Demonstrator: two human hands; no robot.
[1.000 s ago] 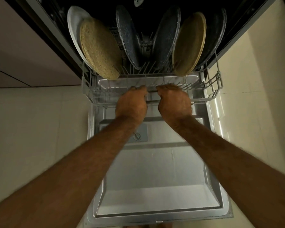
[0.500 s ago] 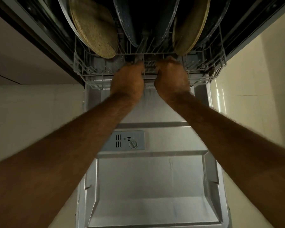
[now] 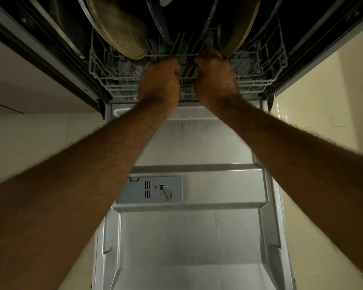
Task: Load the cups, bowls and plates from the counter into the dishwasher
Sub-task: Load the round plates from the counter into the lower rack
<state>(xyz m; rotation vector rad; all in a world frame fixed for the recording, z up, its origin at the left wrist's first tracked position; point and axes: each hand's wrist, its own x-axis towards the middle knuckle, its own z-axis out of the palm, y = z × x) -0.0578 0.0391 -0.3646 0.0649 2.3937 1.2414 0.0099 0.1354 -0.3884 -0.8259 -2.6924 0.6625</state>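
Rack (image 3: 96,68) has gone further into the dishwasher than a second ago; more of the open door (image 3: 197,237) is exposed.
Both arms are extended, with the left hand (image 3: 158,80) and right hand (image 3: 215,79) side by side, knuckles up. Plates stand on edge in the rack beyond the fingers (image 3: 172,63): a tan plate (image 3: 117,28) ahead-left, dark plates (image 3: 157,21) between, and a second tan plate (image 3: 241,28) just above the right fingers. Fingers are curled round the front rail, gripping it; the tips are hidden.

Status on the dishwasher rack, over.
Left hand, right hand grip the rack front rail. Plates stand in it, rack almost inside. Door down, nothing seen blocking.
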